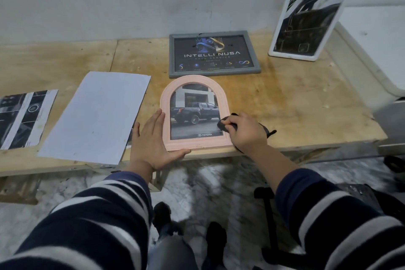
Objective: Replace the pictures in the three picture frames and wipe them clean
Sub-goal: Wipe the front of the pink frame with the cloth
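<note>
The left hand (153, 138) lies flat and open against the pink frame (195, 114), bracing it on the counter (295, 103) while the right hand (245, 131), clenched on a dark cloth (223, 126), wipes its glass.

I see a worn plywood table (295, 98) against a pale wall. Lying flat on it, from my left: a dark printed sheet (24, 118), a blank white sheet (96, 116), an arched pink frame (195, 114) with a truck picture at the near edge, and a grey frame (213, 53) just behind it. A white frame (306, 19) stands tilted at the far right.
</note>
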